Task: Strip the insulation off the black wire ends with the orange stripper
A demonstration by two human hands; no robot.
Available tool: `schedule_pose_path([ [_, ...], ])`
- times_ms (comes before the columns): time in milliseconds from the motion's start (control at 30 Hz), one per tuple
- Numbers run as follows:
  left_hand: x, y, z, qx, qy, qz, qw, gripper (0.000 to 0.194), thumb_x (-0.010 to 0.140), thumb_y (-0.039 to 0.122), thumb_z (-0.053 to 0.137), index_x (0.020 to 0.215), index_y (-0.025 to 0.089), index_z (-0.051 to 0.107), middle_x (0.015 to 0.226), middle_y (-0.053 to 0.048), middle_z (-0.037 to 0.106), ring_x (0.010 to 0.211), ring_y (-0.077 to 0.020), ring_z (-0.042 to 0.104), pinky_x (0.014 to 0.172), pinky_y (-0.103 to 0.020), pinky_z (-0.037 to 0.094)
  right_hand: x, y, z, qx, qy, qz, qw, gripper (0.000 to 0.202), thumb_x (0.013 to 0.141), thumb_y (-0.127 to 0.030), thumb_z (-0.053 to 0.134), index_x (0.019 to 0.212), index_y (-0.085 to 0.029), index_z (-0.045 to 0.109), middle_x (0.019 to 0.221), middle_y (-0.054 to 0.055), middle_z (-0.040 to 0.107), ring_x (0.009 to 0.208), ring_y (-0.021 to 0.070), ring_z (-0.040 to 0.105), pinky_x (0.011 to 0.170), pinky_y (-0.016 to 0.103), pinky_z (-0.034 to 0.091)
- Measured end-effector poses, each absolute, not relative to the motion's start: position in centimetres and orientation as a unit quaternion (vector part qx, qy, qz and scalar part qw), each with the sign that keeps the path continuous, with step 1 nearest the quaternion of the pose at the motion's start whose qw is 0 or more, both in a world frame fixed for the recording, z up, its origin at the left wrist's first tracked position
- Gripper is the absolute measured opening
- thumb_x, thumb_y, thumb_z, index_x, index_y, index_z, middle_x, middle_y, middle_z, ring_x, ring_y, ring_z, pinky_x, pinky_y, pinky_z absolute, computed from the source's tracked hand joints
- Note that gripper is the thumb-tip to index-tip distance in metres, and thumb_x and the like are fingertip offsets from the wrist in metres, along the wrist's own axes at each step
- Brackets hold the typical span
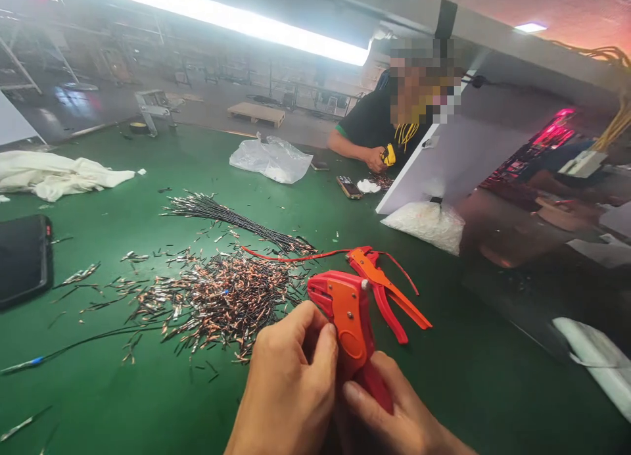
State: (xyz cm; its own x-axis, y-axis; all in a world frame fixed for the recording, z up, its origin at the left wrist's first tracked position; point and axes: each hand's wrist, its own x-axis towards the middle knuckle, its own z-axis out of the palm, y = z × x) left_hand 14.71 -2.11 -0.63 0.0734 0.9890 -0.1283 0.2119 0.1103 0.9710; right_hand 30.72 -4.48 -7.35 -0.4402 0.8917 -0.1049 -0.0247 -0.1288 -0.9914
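Note:
My right hand is wrapped round the handles of a red and orange wire stripper, held upright near the front of the green table. My left hand is closed in a pinch beside the tool's head, thumb against forefinger; what it pinches is hidden. A second red and orange stripper lies just behind, with a thin red wire across it. To the left spreads a pile of short black and copper wire scraps. Behind the pile rests a bundle of black wires.
A black phone and white cloth lie at left. Farther back are a clear plastic bag and a person's hand holding a yellow tool. A slanted white panel and filled bag stand right.

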Motion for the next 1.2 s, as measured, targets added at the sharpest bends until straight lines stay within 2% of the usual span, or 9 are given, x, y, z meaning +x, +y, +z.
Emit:
schedule_pose_path([
  [67, 14.7, -2.1, -0.7, 0.532, 0.560, 0.387, 0.503, 0.027, 0.086, 0.036, 0.049, 0.065, 0.020, 0.054, 0.060, 0.002, 0.057, 0.055, -0.0133, 0.049, 0.053, -0.024, 0.037, 30.4, -4.6, -7.3, -0.417, -0.533, 0.637, 0.370, 0.041, 0.085, -0.059, 0.061, 0.082, -0.019, 0.055, 0.057, -0.004, 0.045, 0.049, 0.0126, 0.041, 0.053, 0.029, 0.042],
  [167, 14.4, -2.0, -0.9, 0.527, 0.554, 0.376, 0.524, 0.028, 0.084, 0.040, 0.049, 0.066, 0.020, 0.056, 0.063, 0.000, 0.059, 0.059, -0.0149, 0.051, 0.056, -0.026, 0.040, 29.9, -4.7, -7.1, -0.399, -0.476, 0.698, 0.356, 0.044, 0.084, -0.063, 0.060, 0.083, -0.020, 0.055, 0.053, -0.006, 0.044, 0.043, 0.0109, 0.039, 0.047, 0.026, 0.038],
  [367, 13.9, -2.1, -1.5, 0.517, 0.557, 0.384, 0.525, 0.027, 0.088, 0.037, 0.050, 0.067, 0.020, 0.054, 0.063, 0.002, 0.053, 0.058, -0.0127, 0.047, 0.054, -0.023, 0.037, 30.1, -4.2, -6.9, -0.298, -0.409, 0.797, 0.328, 0.044, 0.077, -0.058, 0.067, 0.085, -0.016, 0.057, 0.058, 0.000, 0.055, 0.047, 0.0122, 0.050, 0.048, 0.024, 0.041],
  [467, 13.9, -2.3, -1.7, 0.524, 0.542, 0.397, 0.523, 0.026, 0.088, 0.034, 0.051, 0.067, 0.020, 0.054, 0.060, 0.003, 0.050, 0.056, -0.0113, 0.045, 0.052, -0.022, 0.035, 30.5, -4.4, -7.2, -0.317, -0.374, 0.803, 0.338, 0.041, 0.082, -0.055, 0.066, 0.090, -0.016, 0.057, 0.057, 0.000, 0.057, 0.043, 0.0090, 0.045, 0.045, 0.021, 0.037],
  [600, 13.9, -2.6, -1.7, 0.523, 0.528, 0.416, 0.525, 0.024, 0.088, 0.032, 0.053, 0.068, 0.019, 0.057, 0.062, 0.003, 0.054, 0.057, -0.0113, 0.049, 0.053, -0.021, 0.040, 30.3, -4.4, -7.0, -0.301, -0.405, 0.789, 0.350, 0.041, 0.081, -0.057, 0.065, 0.082, -0.016, 0.058, 0.055, -0.001, 0.054, 0.041, 0.0082, 0.041, 0.042, 0.021, 0.034],
  [733, 14.1, -2.8, -1.8, 0.539, 0.538, 0.439, 0.477, 0.023, 0.088, 0.027, 0.053, 0.067, 0.019, 0.059, 0.061, 0.003, 0.057, 0.054, -0.0102, 0.052, 0.051, -0.019, 0.042, 30.1, -4.5, -6.8, -0.309, -0.407, 0.795, 0.326, 0.045, 0.078, -0.060, 0.064, 0.084, -0.016, 0.059, 0.059, 0.001, 0.054, 0.045, 0.0116, 0.047, 0.046, 0.024, 0.038],
  [867, 14.2, -3.1, -2.0, 0.600, 0.525, 0.463, 0.387, 0.022, 0.087, 0.022, 0.054, 0.066, 0.019, 0.059, 0.055, 0.005, 0.055, 0.047, -0.0081, 0.049, 0.046, -0.017, 0.039, 30.1, -4.7, -6.9, -0.344, -0.421, 0.762, 0.351, 0.041, 0.080, -0.058, 0.066, 0.086, -0.018, 0.058, 0.055, -0.005, 0.044, 0.044, 0.0114, 0.042, 0.050, 0.026, 0.041],
  [1033, 14.0, -3.4, -1.9, 0.581, 0.533, 0.502, 0.355, 0.023, 0.087, 0.022, 0.056, 0.065, 0.020, 0.060, 0.054, 0.005, 0.056, 0.047, -0.0088, 0.052, 0.046, -0.017, 0.042, 30.0, -4.5, -5.9, -0.248, -0.374, 0.829, 0.333, 0.042, 0.076, -0.047, 0.068, 0.103, -0.015, 0.061, 0.076, 0.004, 0.060, 0.070, 0.0201, 0.060, 0.068, 0.032, 0.048],
  [1200, 14.0, -3.6, -1.5, 0.535, 0.548, 0.550, 0.332, 0.018, 0.084, 0.022, 0.061, 0.066, 0.021, 0.064, 0.053, 0.005, 0.057, 0.046, -0.0090, 0.049, 0.047, -0.019, 0.040, 30.2, -4.4, -5.4, -0.194, -0.297, 0.866, 0.353, 0.043, 0.073, -0.040, 0.066, 0.107, -0.015, 0.060, 0.083, 0.007, 0.063, 0.074, 0.0216, 0.060, 0.071, 0.034, 0.048],
])
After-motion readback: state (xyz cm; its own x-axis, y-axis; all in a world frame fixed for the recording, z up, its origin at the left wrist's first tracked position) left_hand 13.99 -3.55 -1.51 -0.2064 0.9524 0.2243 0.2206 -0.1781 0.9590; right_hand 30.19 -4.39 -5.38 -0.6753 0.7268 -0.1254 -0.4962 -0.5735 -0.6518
